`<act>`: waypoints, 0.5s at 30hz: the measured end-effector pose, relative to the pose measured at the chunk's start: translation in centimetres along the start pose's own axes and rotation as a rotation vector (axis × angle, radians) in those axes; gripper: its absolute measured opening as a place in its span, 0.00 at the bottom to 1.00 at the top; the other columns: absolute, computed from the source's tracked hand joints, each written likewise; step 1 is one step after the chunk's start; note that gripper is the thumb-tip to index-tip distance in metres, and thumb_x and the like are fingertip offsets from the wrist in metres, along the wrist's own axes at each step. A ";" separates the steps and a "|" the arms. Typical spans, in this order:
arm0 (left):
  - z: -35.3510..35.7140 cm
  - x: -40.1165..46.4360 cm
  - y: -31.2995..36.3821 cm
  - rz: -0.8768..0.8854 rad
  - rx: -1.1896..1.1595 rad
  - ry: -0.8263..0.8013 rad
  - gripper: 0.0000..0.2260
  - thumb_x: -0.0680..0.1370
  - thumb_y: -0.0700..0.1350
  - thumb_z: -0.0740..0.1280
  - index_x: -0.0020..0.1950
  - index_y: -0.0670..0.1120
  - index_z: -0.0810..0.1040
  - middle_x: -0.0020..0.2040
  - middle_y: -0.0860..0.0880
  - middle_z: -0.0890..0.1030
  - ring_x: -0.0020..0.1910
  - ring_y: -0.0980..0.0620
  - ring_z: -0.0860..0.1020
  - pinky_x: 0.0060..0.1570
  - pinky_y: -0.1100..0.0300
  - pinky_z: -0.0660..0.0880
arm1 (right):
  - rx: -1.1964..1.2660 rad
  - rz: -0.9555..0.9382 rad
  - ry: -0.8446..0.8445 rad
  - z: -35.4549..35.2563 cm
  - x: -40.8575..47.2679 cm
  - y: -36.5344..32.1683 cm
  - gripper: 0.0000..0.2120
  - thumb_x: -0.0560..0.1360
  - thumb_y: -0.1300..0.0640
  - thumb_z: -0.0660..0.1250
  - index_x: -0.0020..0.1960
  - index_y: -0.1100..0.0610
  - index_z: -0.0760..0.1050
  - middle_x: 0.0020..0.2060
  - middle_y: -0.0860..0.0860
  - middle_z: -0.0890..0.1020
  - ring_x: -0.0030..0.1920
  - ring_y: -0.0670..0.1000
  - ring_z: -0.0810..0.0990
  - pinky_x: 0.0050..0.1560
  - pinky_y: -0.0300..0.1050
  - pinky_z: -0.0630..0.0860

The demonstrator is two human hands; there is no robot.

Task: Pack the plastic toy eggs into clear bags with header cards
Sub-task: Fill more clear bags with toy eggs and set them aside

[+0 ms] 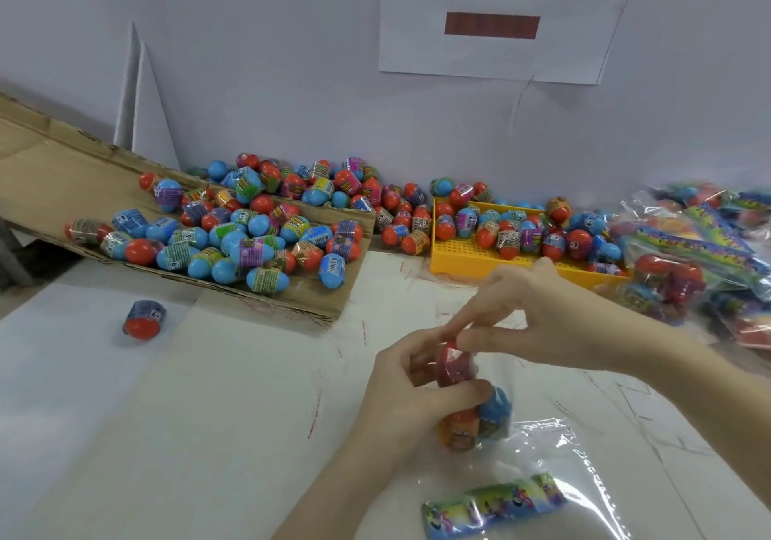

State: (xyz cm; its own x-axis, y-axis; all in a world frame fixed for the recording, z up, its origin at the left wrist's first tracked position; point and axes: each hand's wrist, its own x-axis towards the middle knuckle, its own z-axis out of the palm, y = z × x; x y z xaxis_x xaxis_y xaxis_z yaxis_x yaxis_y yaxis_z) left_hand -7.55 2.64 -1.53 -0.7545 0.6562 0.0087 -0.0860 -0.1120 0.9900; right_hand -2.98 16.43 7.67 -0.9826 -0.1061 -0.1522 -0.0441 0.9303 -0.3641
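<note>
1. While the head view looks down on the white surface (175, 406), the left hand (411, 389) curls round a small cluster of toy eggs at the mouth of a clear bag (555, 468). A red egg (452, 366) sits at the top and a blue egg (496, 412) and an orange egg (461, 429) lower down, apparently so they stay together while they are fed in.
2. From above, the right hand (530, 318) reaches in, its fingertips pinching at the top of the red egg, seemingly to steady or seat it; the blur hides the exact contact.
3. On the surface nearest the person lies the bag with its colourful header card (492, 506) at the closed end, which leaves the open end towards the hands for loading.
4. Loose eggs lie within reach on a tilted cardboard sheet (54, 163) to the left and in a yellow tray (521, 262) behind the hands, plainly as stock.
5. At the far right a heap of finished bags (701, 255) is set aside, and one stray egg (144, 319) lies alone on the left.
6. On the wall behind hangs a paper sign (496, 17).
</note>
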 end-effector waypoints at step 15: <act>0.1 0.0 -0.1 -0.013 -0.055 -0.049 0.16 0.59 0.40 0.72 0.42 0.57 0.82 0.46 0.52 0.84 0.49 0.53 0.82 0.46 0.62 0.79 | -0.081 0.672 0.720 0.5 9.7 13.6 0.18 0.71 0.50 0.71 0.56 0.59 0.75 0.48 0.56 0.80 0.45 0.53 0.76 0.45 0.47 0.75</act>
State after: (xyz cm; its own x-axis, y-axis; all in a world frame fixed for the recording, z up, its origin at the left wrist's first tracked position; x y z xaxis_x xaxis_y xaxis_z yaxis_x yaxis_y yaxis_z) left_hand -7.51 2.72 -1.64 -0.7208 0.6931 0.0046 -0.1318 -0.1435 0.9808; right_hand -12.98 27.91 0.79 -0.6817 0.6669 0.3010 0.5774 0.7430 -0.3384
